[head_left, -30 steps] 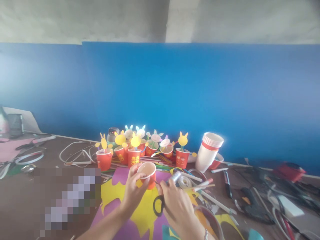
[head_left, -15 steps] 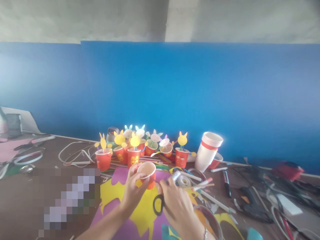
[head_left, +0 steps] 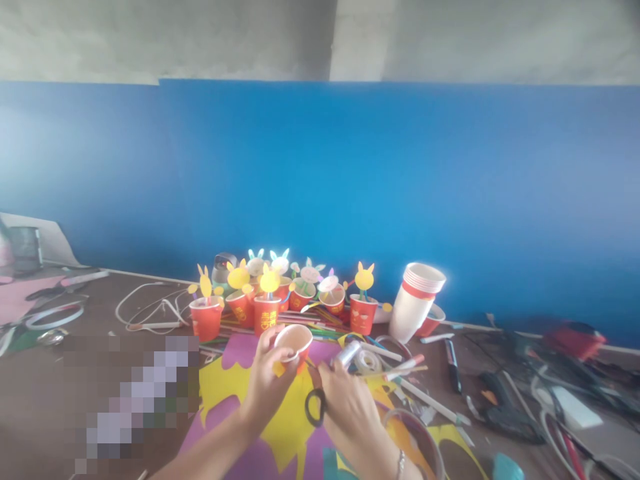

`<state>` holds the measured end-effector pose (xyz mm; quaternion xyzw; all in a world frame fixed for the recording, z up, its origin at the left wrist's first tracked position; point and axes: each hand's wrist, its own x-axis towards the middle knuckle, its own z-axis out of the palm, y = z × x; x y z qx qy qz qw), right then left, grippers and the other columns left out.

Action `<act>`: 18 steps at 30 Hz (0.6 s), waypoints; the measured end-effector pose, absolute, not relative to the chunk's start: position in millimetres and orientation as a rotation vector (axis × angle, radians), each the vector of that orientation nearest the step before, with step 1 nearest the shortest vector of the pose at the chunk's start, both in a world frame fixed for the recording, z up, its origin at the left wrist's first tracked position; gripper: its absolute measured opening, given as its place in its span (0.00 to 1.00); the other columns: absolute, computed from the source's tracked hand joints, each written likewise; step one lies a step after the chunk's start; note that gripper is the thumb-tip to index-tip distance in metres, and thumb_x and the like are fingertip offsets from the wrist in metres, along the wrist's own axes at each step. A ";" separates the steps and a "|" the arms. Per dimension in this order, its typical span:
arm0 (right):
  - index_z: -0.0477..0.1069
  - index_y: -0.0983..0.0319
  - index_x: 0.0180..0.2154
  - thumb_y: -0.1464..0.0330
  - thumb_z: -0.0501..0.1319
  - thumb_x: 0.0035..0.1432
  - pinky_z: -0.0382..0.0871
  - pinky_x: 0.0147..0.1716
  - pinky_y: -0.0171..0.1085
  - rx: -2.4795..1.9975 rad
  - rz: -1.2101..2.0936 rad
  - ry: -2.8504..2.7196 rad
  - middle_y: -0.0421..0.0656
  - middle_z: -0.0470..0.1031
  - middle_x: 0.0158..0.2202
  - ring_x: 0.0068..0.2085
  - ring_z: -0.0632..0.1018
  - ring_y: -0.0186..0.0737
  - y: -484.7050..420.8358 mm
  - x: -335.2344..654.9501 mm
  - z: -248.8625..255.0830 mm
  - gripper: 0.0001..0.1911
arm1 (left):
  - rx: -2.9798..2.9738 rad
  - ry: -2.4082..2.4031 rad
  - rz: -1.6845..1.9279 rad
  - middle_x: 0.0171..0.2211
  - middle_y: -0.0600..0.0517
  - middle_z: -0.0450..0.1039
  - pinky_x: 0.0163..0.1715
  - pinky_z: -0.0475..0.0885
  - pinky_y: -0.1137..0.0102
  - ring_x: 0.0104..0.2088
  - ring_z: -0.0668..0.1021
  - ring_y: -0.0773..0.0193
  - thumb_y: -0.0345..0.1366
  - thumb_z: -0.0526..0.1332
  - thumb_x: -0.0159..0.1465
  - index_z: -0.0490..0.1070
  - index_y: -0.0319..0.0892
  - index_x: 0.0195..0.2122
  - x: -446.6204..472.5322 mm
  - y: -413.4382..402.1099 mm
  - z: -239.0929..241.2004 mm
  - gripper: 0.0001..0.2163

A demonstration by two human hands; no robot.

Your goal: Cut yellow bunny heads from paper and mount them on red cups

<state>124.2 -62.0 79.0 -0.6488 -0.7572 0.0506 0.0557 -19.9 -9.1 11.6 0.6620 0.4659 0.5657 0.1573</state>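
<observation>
My left hand (head_left: 273,373) is closed around a red paper cup (head_left: 300,338), its white opening tipped toward me. In my right hand (head_left: 345,390) is a pair of scissors (head_left: 315,408); one black handle loop shows below the fingers. The blades point toward the cup's side and are mostly hidden, so I cannot tell how far they reach into it. Under both hands lie yellow paper (head_left: 235,383) with cut edges and purple paper (head_left: 220,437).
Behind stand several red cups (head_left: 206,321) with paper animal figures. A stack of white cups (head_left: 413,307) leans at the back right. Tape (head_left: 369,361), a marker (head_left: 453,367) and a black glue gun (head_left: 507,410) lie to the right. White cable (head_left: 150,308) coils at the left.
My right hand and the scissors have shifted slightly left, closer to the cup. The cup's rim looks a little bent inward at the front now. My left hand keeps its hold.
</observation>
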 end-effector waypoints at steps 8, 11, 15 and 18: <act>0.72 0.60 0.36 0.67 0.44 0.68 0.58 0.24 0.35 -1.953 0.093 -2.227 0.46 0.74 0.34 0.28 0.79 0.42 -58.9 124.1 74.6 0.18 | 1.814 1.421 1.551 0.45 0.42 0.68 0.40 0.76 0.62 0.44 0.76 0.52 0.39 0.61 0.57 0.74 0.40 0.26 -24.1 -3.3 10.6 0.08; 0.72 0.59 0.37 0.67 0.44 0.68 0.58 0.23 0.36 -1.944 0.101 -2.223 0.46 0.74 0.33 0.28 0.78 0.42 -59.4 124.4 76.8 0.18 | 1.813 1.413 1.565 0.45 0.42 0.68 0.41 0.76 0.61 0.44 0.76 0.52 0.39 0.60 0.56 0.74 0.40 0.26 -24.1 -3.4 10.0 0.08; 0.71 0.59 0.36 0.67 0.44 0.68 0.58 0.23 0.36 -1.945 0.088 -2.234 0.46 0.74 0.34 0.29 0.79 0.44 -58.8 125.0 74.6 0.18 | 1.810 1.415 1.563 0.45 0.42 0.68 0.41 0.76 0.61 0.45 0.76 0.52 0.38 0.60 0.57 0.75 0.40 0.26 -23.6 -3.8 9.1 0.08; 0.71 0.60 0.36 0.67 0.45 0.68 0.57 0.23 0.36 -1.943 0.081 -2.231 0.46 0.74 0.34 0.29 0.79 0.43 -58.8 124.5 73.7 0.18 | 1.822 1.400 1.577 0.45 0.42 0.68 0.40 0.76 0.61 0.44 0.76 0.52 0.38 0.60 0.57 0.74 0.40 0.26 -23.7 -3.6 9.0 0.08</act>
